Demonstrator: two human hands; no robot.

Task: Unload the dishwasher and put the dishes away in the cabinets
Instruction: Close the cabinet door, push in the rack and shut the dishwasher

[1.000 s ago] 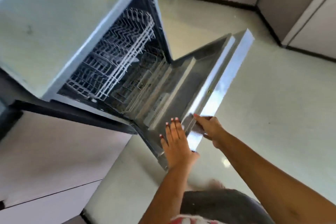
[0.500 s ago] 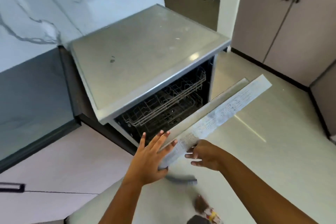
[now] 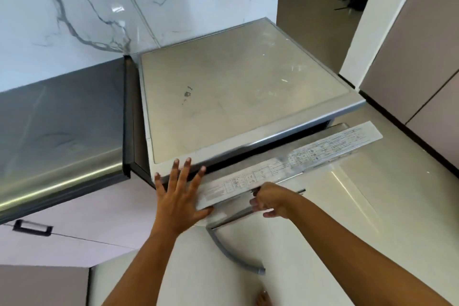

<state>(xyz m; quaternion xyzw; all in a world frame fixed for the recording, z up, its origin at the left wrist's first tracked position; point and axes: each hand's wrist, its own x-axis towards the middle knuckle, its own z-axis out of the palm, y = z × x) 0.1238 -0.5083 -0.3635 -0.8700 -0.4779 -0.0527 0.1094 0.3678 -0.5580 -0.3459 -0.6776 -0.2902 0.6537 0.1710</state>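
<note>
Plainly, the left grip (image 3: 180,196) is wide open: the bare hand has its fingers spread and straight, its palm and thumb lie flat against the left end of the door (image 3: 250,176), and its fingertips reach the front lip of the dishwasher (image 3: 236,97). The right grip (image 3: 270,200) is closed, with its fingers curled under the door's top edge around the handle (image 3: 301,191), of which a short dark piece shows past the knuckles. The door stands almost upright and tips slightly outward, leaving a narrow dark gap between it and the dishwasher's grey top. A long printed label (image 3: 330,146) with small boxes of symbols and text runs along the door's top edge; it is too blurred to read. The dishwasher sits against the marble wall (image 3: 74,7), just beside a dark glossy bench (image 3: 62,119) on its left, and its flat top carries smudges and a small dark mark. The racks inside are hidden. A grey curved hose (image 3: 223,248) lies on the pale floor (image 3: 347,231) below the door, and cabinets (image 3: 422,57) stand to the right.
</note>
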